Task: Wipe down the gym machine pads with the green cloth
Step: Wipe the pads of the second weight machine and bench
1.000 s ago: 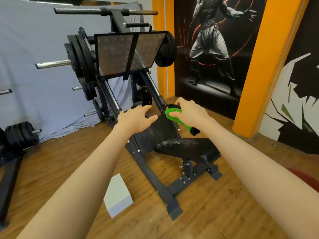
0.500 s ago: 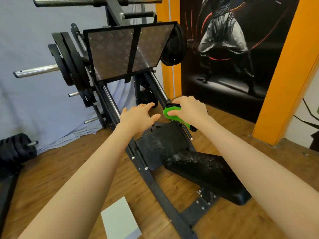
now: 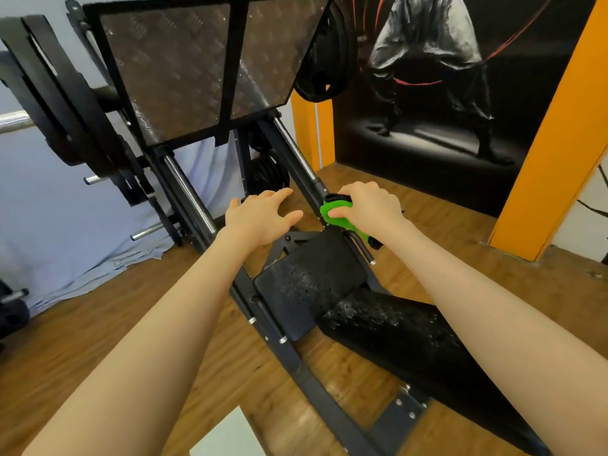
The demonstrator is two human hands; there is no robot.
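Both bare forearms reach far forward over the leg press machine's black seat pad (image 3: 309,287). The left hand (image 3: 260,215) hovers palm down with fingers straight and spread, holding nothing. The right hand (image 3: 368,209) curls round the green cloth (image 3: 335,215), wrapped on a black handle just right of the pad's far edge. No readable writing shows.

The seat pad (image 3: 309,284) and the back pad (image 3: 394,327) lie bare, open from above. Behind the seat pad's far edge two slanted rails (image 3: 189,195) rise to the big foot plate (image 3: 204,67), which closes the way forward. Between the rails the bare floor (image 3: 65,350) is seen. Weight plates (image 3: 49,93) and short pegs (image 3: 144,232) block the left side. The wall (image 3: 427,110) and an orange pillar (image 3: 559,143) stand well apart on the right.
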